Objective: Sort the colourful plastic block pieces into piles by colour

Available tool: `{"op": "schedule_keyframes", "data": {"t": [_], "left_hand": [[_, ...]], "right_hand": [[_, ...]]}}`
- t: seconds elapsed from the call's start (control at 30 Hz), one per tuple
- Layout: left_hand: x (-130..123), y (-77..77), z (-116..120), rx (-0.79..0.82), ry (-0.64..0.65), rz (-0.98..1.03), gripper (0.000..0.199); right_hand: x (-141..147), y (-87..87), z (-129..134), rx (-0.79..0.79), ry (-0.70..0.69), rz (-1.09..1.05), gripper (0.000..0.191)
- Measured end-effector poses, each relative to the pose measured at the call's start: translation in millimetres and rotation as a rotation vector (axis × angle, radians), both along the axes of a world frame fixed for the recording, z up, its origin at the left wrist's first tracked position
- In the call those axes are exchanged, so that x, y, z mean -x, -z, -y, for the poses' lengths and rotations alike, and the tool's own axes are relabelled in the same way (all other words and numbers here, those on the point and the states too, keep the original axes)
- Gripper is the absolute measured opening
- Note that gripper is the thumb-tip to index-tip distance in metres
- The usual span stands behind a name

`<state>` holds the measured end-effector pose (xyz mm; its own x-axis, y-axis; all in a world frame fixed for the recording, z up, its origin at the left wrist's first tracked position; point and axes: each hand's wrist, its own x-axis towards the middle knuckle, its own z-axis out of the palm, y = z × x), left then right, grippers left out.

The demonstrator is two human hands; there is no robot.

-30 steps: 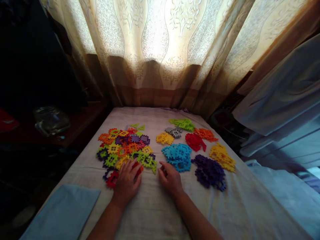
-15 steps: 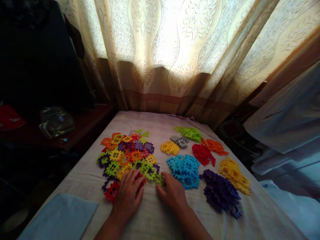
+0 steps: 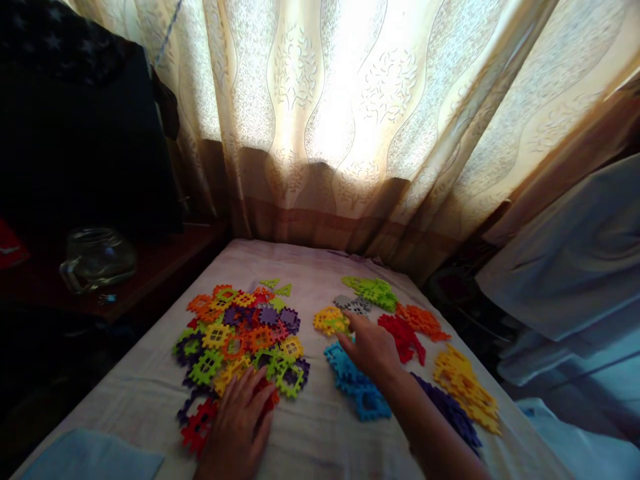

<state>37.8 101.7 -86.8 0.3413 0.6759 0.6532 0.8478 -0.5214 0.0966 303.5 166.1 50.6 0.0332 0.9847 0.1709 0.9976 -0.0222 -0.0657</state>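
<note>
On the near edge of a mixed heap of coloured plastic pieces (image 3: 235,347) lies my left hand (image 3: 240,417), fingers spread over red and yellow ones. My right hand (image 3: 370,343) is closed at the thumb and forefinger on a green piece (image 3: 340,324), beside the small yellow pile (image 3: 327,320). Under and in front of the right hand and forearm are a light blue pile (image 3: 357,387) and a partly covered purple pile (image 3: 447,410). Grey pieces (image 3: 353,304) lie just beyond my right fingertips.
Green (image 3: 373,291), orange (image 3: 423,321), red (image 3: 401,337) and larger yellow (image 3: 465,387) piles lie on the right of the bed-like surface. A blue cloth (image 3: 90,457) is at the near left. A glass jug (image 3: 100,257) stands on a dark side table.
My right hand has moved forward and right from the mixed heap to the small yellow pile, carrying a green piece. My left hand stays on the heap. The view has shifted slightly.
</note>
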Motion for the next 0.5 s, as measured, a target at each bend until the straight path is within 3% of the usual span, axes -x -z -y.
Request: {"op": "schedule_keyframes", "data": {"t": [0.1,0.3,0.5], "left_hand": [[1.4,4.5,-6.2,-0.064,-0.021,-0.028,0.045],[8.5,9.5,-17.6,-0.158,0.034,-0.086,0.049],[12.1,14.8,-20.3,-0.118,0.043,-0.083,0.053]], "right_hand": [[-24.8,-3.4,-44.1,0.006,0.041,0.052,0.041],[-64.6,16.1,-125.5,0.031,0.164,0.066,0.037],[-91.9,26.3,-164.6,-0.059,0.234,-0.011,0.047]]}}
